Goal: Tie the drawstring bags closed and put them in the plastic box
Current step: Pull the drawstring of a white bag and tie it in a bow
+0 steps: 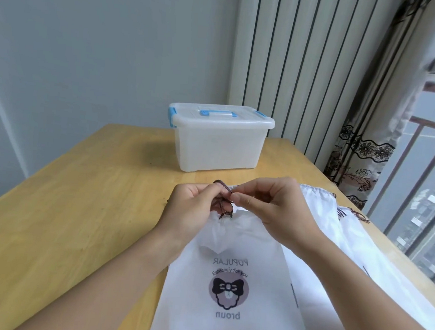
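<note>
Two hands, the left hand (pixel 194 202) and right hand (pixel 263 203), each pinch the brown drawstring (pixel 222 204) at the gathered neck of the white bag (pixel 224 310) near the tabletop's (pixel 75 218) right edge; to knot well, pull both ends evenly and snugly before reaching for the lidded plastic box (pixel 218 141) by the far edge.

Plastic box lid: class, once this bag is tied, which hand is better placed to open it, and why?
Probably the right hand. The plastic box, lid still clipped, stands beyond it, slightly nearer that side. Both hands pinch the brown cord; the left hand sits at the gathered neck of the bag, steadying it.
</note>
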Demonstrator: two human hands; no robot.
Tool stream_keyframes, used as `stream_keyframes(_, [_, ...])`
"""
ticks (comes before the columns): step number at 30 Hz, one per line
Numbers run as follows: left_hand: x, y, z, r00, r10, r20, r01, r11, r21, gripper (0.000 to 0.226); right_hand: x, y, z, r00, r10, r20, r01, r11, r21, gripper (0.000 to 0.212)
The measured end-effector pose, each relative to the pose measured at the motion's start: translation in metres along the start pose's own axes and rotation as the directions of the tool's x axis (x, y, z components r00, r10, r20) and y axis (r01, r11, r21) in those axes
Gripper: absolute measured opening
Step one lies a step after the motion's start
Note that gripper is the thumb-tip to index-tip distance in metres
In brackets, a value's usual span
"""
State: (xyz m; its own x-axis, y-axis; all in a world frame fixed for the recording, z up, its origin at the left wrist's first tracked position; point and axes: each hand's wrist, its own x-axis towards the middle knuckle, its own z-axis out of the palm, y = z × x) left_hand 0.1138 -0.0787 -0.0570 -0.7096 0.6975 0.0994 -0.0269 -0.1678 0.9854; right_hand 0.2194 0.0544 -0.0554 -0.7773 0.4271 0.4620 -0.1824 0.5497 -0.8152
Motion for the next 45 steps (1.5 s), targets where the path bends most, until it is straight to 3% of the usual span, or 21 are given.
stream_keyframes(7, [-0.001, -0.002, -0.001, 1.000, -0.002, 0.009, 0.002, 1.000, 0.031, 0.033, -0.003, -0.002, 0.006, 0.980, 0.196, 0.022, -0.197, 0.968, 0.153, 0.006])
stream_keyframes(12, [-0.002, -0.007, 0.000, 0.998, 0.005, 0.059, -0.006, 1.000, 0.020, 0.027, -0.004, 0.001, 0.008, 0.941, 0.336, 0.039, -0.335, 0.908, 0.250, 0.021])
stream_keyframes(16, [-0.003, -0.014, 0.001, 0.985, 0.145, 0.097, -0.152, 0.986, 0.068, 0.009, -0.004, 0.003, 0.006, 0.915, 0.395, 0.085, -0.401, 0.860, 0.316, 0.013])
stream_keyframes(20, [0.003, -0.022, -0.001, 0.980, 0.196, 0.019, -0.197, 0.978, 0.065, 0.013, -0.003, 0.003, 0.003, 0.930, 0.333, 0.153, -0.365, 0.882, 0.299, 0.007])
stream_keyframes(23, [0.009, -0.023, -0.004, 0.980, 0.193, -0.038, -0.190, 0.980, 0.061, 0.015, -0.001, 0.001, -0.005, 0.929, 0.294, 0.223, -0.355, 0.877, 0.324, 0.017])
stream_keyframes(28, [0.011, -0.027, -0.006, 0.963, 0.270, -0.025, -0.260, 0.945, 0.199, 0.005, -0.002, -0.005, -0.002, 0.947, 0.289, 0.143, -0.312, 0.932, 0.186, 0.002])
stream_keyframes(30, [0.013, -0.029, -0.006, 0.965, 0.260, -0.043, -0.244, 0.944, 0.221, 0.018, -0.002, -0.003, -0.001, 0.953, 0.280, 0.114, -0.292, 0.949, 0.116, 0.011])
stream_keyframes(37, [0.011, -0.025, -0.007, 0.991, 0.130, -0.019, -0.130, 0.991, -0.011, 0.008, -0.003, -0.003, 0.002, 0.974, 0.226, 0.030, -0.227, 0.973, 0.043, 0.019])
stream_keyframes(45, [0.011, -0.030, -0.005, 0.995, 0.096, -0.003, -0.096, 0.995, -0.035, 0.020, -0.004, 0.001, 0.009, 0.983, 0.181, -0.012, -0.181, 0.983, 0.006, 0.021])
